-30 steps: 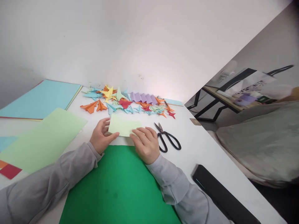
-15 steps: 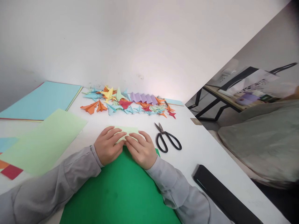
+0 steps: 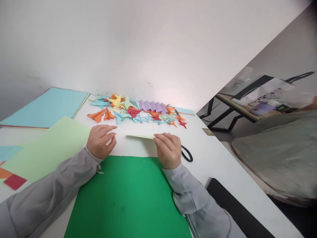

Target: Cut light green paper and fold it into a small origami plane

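Observation:
My right hand point(image 3: 168, 149) pinches the right end of a folded pale green paper point(image 3: 140, 136), which is lifted edge-on a little above the white table point(image 3: 218, 162). Left of that paper and apart from it, my left hand point(image 3: 101, 140) hovers with its fingers loosely curled and holds nothing. Both hands are just beyond the far edge of a large green sheet point(image 3: 128, 195). Black scissors point(image 3: 187, 154) lie behind my right hand, mostly hidden by it.
Several coloured origami figures point(image 3: 138, 112) lie in a row by the wall. A light green sheet point(image 3: 49, 148), a blue paper stack point(image 3: 47, 106) and red and orange scraps point(image 3: 13, 180) are at left. A black bar point(image 3: 237, 211) lies near the right edge.
Both hands were pressing the pale green paper flat on the table. Now my right hand has lifted it edge-on and shifted right, and my left hand has let go and moved left.

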`<state>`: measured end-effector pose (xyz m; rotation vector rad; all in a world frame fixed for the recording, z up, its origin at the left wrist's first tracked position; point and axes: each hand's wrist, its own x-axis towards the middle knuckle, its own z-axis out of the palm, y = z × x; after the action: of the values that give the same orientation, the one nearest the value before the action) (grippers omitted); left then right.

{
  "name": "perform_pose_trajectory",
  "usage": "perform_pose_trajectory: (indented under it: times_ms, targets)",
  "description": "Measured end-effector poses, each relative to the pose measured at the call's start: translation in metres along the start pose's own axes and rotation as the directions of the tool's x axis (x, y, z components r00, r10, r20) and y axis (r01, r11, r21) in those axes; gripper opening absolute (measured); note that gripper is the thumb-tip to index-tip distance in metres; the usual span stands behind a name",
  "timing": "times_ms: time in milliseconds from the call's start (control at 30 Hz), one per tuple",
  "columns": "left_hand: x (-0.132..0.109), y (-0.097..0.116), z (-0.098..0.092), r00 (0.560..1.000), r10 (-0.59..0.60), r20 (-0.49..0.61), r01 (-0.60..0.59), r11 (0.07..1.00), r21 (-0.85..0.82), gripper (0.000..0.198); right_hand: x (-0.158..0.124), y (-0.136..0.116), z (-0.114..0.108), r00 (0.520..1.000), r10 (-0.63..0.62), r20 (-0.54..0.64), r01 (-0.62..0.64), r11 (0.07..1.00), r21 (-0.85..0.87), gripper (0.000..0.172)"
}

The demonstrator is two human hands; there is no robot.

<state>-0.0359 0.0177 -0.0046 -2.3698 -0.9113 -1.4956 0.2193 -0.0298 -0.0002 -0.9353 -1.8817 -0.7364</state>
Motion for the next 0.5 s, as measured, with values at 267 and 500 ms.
perform_pose_trajectory:
  times_ms: [267, 500]
  targets:
    - [0.002, 0.036, 0.009, 0.594, -0.512, 0.621, 0.749, 0.069, -0.659, 0.045, 0.005, -0.044, -0.001, 0.719, 0.682, 0.134, -0.673, 0.636, 0.378, 0.012]
    - [-0.001, 0.049, 0.017, 0.386, -0.616, 0.687, 0.774, -0.19, -0.604, 0.052, 0.0, -0.044, 0.006, 0.652, 0.646, 0.397, -0.757, 0.581, 0.299, 0.026]
